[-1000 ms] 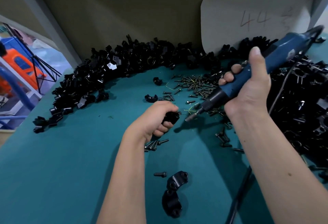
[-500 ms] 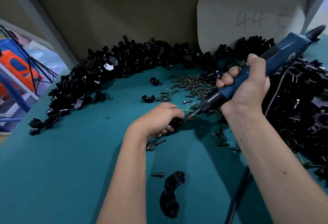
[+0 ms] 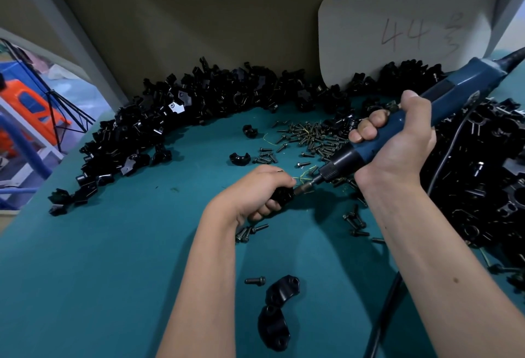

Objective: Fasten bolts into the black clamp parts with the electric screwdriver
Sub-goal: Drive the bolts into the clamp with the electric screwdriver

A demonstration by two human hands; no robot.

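left hand [image 3: 255, 190] grips black clamp part [image 3: 282, 195] on teal table [image 3: 113, 258] | right hand [image 3: 397, 142] grips electric screwdriver [image 3: 409, 119], bit meets clamp part | loose bolts [image 3: 309, 136] beyond clamp part | two clamp halves [image 3: 277, 315] nearer the person

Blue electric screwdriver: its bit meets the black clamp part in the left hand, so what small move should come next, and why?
Probably drive the bolt home: the blue electric screwdriver, gripped by the right hand, has its tip at the black clamp part held by the left hand.
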